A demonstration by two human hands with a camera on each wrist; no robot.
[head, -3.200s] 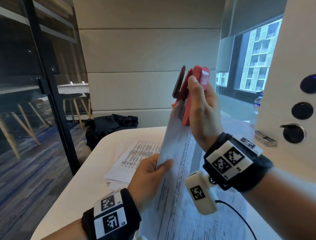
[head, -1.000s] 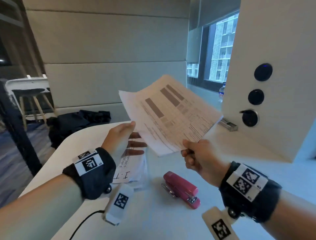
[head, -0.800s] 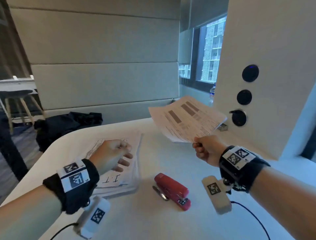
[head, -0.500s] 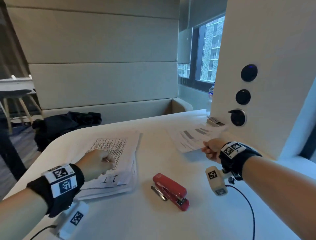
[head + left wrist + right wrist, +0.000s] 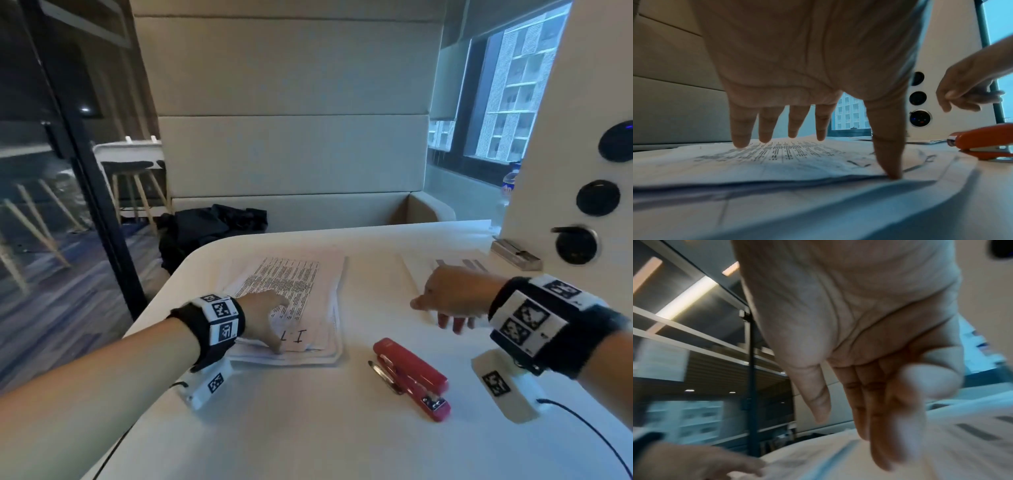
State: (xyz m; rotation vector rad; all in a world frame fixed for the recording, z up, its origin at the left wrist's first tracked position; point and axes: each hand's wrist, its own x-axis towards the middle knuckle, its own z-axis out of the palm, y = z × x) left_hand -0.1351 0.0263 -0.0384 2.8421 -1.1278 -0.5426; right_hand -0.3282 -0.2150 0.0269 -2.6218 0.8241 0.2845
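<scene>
A stack of printed papers point(image 5: 301, 291) lies on the white table point(image 5: 308, 428). My left hand point(image 5: 272, 320) rests on the stack's near left part. In the left wrist view the fingers point(image 5: 764, 129) are straight and spread on the top sheet point(image 5: 777, 155), and the thumb tip presses its near edge. My right hand point(image 5: 442, 308) hovers open, holding nothing, just above a set of sheets point(image 5: 455, 263) lying flat at the right. In the right wrist view its fingers point(image 5: 875, 426) are straight and blurred. A red stapler point(image 5: 411, 377) lies between the hands, nearer to me.
A small metal staple box point(image 5: 517, 255) sits at the far right against a white panel point(image 5: 582, 137) with round black sockets. A padded bench holds a black bag point(image 5: 212, 226) behind the table. A glass wall is at the left. The wrist camera cable point(image 5: 589, 431) trails at the right.
The right hand has lowered the sheets onto the table at the right and let go. The left hand's fingers have spread flat on the stack. The stapler has not moved.
</scene>
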